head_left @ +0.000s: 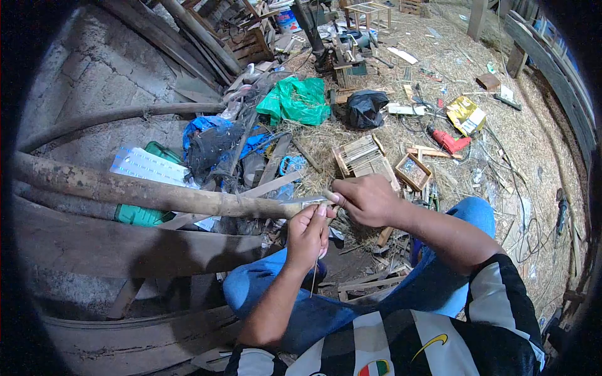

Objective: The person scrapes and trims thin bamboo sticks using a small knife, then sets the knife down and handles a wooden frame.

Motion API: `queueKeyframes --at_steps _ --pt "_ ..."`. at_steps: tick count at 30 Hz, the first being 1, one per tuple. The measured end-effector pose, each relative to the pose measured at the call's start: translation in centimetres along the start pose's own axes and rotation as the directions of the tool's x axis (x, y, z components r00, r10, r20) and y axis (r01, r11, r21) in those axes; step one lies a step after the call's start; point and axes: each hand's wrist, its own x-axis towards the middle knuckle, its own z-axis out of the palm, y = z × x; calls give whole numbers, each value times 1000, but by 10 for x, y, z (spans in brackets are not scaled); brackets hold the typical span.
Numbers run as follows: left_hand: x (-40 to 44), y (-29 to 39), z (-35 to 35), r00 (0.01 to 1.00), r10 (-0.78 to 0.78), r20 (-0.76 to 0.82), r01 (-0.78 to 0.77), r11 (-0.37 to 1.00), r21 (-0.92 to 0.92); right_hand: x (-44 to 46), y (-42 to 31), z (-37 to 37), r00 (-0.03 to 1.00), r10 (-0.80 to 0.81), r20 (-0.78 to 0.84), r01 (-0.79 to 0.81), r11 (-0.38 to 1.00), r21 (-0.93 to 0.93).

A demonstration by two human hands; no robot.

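My left hand (306, 235) pinches a thin strip (314, 279) that hangs down below the fingers, close to the end of a thick round pole (157, 193). Just right of it, my right hand (367, 199) is closed round the handle of a knife, and the blade (306, 200) points left across the pole's end. The fingertips of both hands are close together at the blade. Most of the handle is hidden in my right hand.
A slatted wooden cage (365, 156) and a small wooden box (413, 172) lie beyond my hands. Farther right are a red drill (449, 140) and cables. Green (295, 101) and black bags (366, 109) lie ahead. A wide plank (125, 241) runs along the left.
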Motion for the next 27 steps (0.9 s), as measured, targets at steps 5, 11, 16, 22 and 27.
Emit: queueKeyframes --at_steps 5,11,16,22,27 --pt "0 3 1 999 24 35 -25 999 28 13 26 -18 957 291 -17 -290 956 44" --pt "-1 3 6 984 -63 169 89 985 -145 10 10 -10 967 237 91 -220 605 765" --pt "-1 -2 10 997 8 79 -7 1000 -21 9 3 -15 945 301 128 -304 663 684" --pt "-6 1 21 990 132 -42 -126 985 119 9 2 -17 953 270 136 -286 657 697" --pt "-7 4 22 973 183 -138 -180 983 34 6 -9 -37 962 264 -74 -205 872 445"
